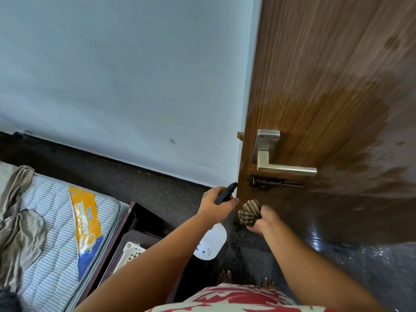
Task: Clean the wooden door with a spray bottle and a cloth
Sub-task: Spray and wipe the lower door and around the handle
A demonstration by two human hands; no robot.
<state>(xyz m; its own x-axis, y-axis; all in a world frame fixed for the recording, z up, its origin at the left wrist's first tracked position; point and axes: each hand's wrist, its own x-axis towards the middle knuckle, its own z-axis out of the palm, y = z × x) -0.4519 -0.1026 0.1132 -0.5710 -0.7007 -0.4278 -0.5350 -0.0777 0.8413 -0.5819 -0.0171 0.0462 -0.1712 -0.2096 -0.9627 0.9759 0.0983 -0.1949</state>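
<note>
The wooden door (326, 91) fills the right side, with a darker wet patch across its middle and lower part. A metal lever handle (281, 167) and a dark bolt (274, 183) sit near its left edge. My left hand (216, 206) grips the black trigger head of a white spray bottle (210, 244), its nozzle pointing at the door's edge. My right hand (265, 218) holds a bunched brown striped cloth (249, 212) low against the door, below the bolt.
A pale blue wall (123, 75) stands left of the door. A striped mattress (56, 226) with an orange label and crumpled grey fabric lies at lower left. A dark wooden frame with a white basket (132, 253) stands beside it. The floor (382, 266) is dark and wet-looking; my bare feet show below.
</note>
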